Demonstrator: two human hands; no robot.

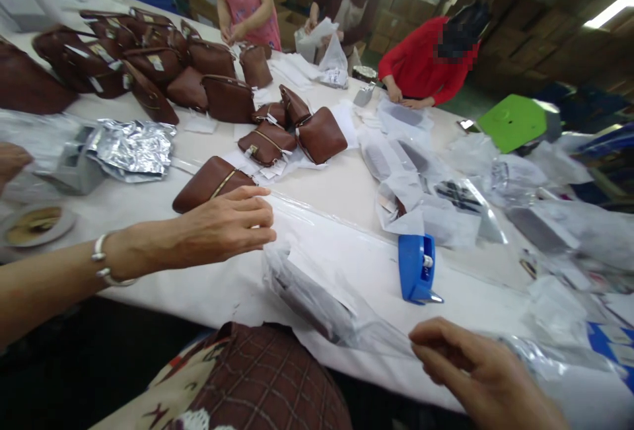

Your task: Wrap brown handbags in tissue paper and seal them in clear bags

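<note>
Okay, I'm looking down at a long white table (341,192), and both hands are on one clear plastic bag (321,298) that lies across the near edge with something dark and paper-wrapped inside. My left hand (222,225) is stretched out flat over the bag's far end, fingers together and extended, resting on the plastic rather than closed around it. Right behind that hand sits a brown purse (211,182) with a gold strip, touching or almost touching the knuckles; I can't tell which. My right hand (470,370) is low at the near edge, fingers curled and pinched on the bag's near corner, pulling the film taut. Just beyond the bag stands a blue tape dispenser (417,268). Further up the table there's a cluster of brown purses (292,129), a crumpled silver foil sheet (131,149) to the left, and more filled plastic bags (426,199) to the right. Across the table, three people are working; one wears a red top (421,63).
</note>
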